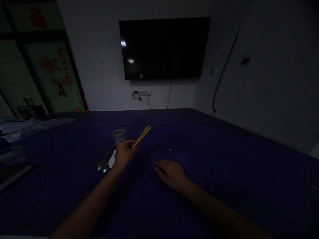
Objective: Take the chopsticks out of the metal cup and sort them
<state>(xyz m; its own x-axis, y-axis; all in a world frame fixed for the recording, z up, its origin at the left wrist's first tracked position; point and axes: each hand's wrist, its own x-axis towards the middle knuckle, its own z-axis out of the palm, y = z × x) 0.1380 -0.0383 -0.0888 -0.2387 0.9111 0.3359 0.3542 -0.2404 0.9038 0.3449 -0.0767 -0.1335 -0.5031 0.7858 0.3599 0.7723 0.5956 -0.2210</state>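
A small bundle of wooden chopsticks (142,136) is gripped in my left hand (124,153), tilted up toward the right above the table. Just behind that hand stands a metal cup (119,133), its lower part partly covered by my fingers. To the left of my wrist lie metal spoons (102,165) and a white spoon (112,159), close together on the dark blue tabletop (154,205). My right hand (171,172) hovers over or rests on the tabletop with thumb and forefinger apart, holding nothing; contact is hard to tell in the dim light.
Small white scraps (170,149) dot the table. Clear plastic wrapping (37,127) and a shallow tray-like object (15,174) lie at the left. Small orange items (84,112) sit at the far edge. A television (164,48) hangs on the wall, and a black cable (224,69) runs down at right.
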